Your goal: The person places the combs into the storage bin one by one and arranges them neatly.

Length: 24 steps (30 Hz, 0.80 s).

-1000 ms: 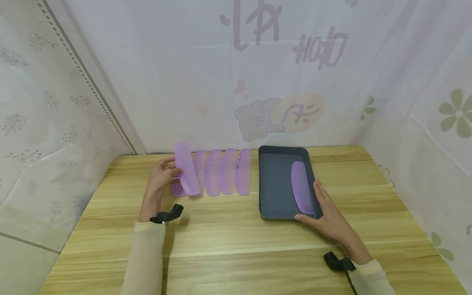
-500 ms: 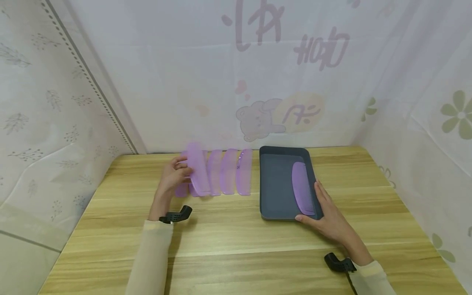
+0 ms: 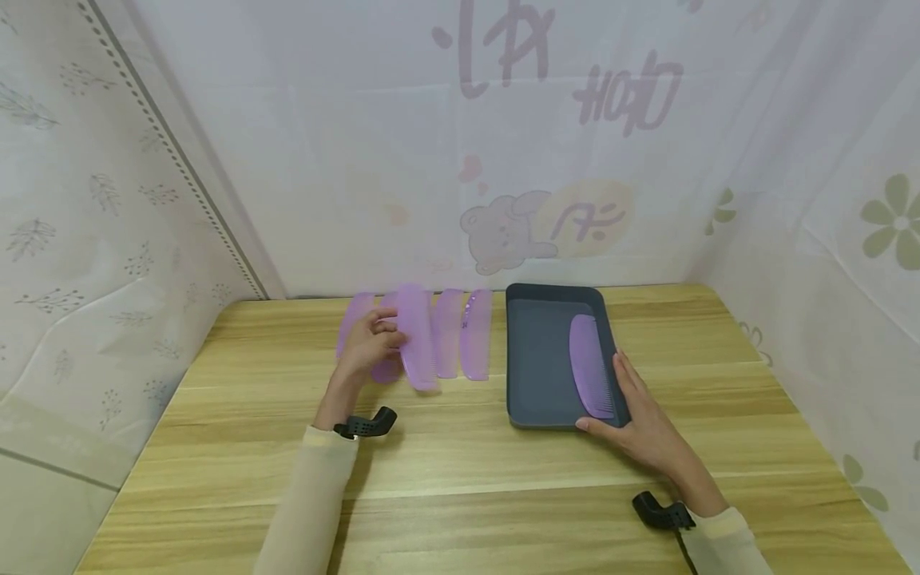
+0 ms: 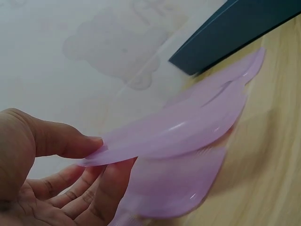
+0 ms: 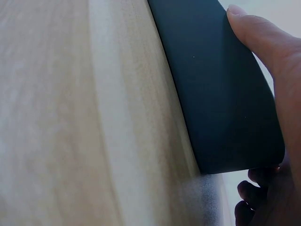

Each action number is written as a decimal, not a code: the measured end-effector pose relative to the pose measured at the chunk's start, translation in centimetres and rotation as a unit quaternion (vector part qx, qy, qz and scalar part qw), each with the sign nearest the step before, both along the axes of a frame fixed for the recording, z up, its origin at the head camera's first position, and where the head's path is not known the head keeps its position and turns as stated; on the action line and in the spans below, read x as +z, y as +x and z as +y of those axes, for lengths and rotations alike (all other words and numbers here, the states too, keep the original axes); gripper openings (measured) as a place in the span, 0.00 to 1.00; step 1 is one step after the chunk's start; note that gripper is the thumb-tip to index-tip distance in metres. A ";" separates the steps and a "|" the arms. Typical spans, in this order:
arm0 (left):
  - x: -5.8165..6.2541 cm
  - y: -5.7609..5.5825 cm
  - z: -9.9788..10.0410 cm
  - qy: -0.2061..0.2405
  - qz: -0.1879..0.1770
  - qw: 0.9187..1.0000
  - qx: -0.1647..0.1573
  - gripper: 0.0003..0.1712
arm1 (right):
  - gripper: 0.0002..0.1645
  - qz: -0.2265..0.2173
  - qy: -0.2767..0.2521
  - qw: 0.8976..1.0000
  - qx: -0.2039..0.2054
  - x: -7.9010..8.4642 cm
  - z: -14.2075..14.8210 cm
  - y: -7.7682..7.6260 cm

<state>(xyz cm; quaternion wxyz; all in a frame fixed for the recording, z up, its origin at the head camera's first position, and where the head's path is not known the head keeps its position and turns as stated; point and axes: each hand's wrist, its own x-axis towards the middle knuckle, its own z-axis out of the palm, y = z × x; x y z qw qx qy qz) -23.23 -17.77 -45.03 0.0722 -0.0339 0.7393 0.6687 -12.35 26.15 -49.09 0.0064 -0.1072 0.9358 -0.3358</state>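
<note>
My left hand (image 3: 370, 343) pinches a translucent purple comb (image 3: 415, 339) by its back edge, between thumb and fingers. In the left wrist view that held comb (image 4: 174, 134) slants over other combs in the row. To its right lie a comb (image 3: 447, 335) and another with a dark mark, the rightmost comb (image 3: 475, 339). A further comb (image 3: 354, 315) lies to the left, partly behind my hand. My right hand (image 3: 643, 427) grips the near right corner of a dark grey tray (image 3: 532, 419), thumb on the front side. A purple comb (image 3: 589, 367) rests inside the tray along its right wall.
The wooden table (image 3: 460, 495) carries everything, and a printed cloth (image 3: 359, 160) hangs right behind its back edge. More cloth stands at both sides. Black wrist cameras sit on the left wrist (image 3: 368, 423) and right wrist (image 3: 661, 511).
My left hand has moved right along the row with the pinched comb, which has come lower toward the table. The combs it passed show again at the left. My right hand and the tray stay put.
</note>
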 end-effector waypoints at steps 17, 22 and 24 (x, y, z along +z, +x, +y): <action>0.6 1.0 4.5 0.038 -0.008 0.997 -0.061 0.32 | 0.69 0.000 0.001 1.000 -0.001 0.2 0.2 0.3; 1.0 1.1 5.1 0.042 -0.003 0.997 -0.066 0.31 | 0.69 -0.001 0.004 1.000 -0.002 0.1 0.2 0.1; 0.8 1.2 5.2 0.042 0.003 0.997 -0.069 0.31 | 0.69 -0.001 0.005 1.000 -0.003 0.0 0.2 -0.1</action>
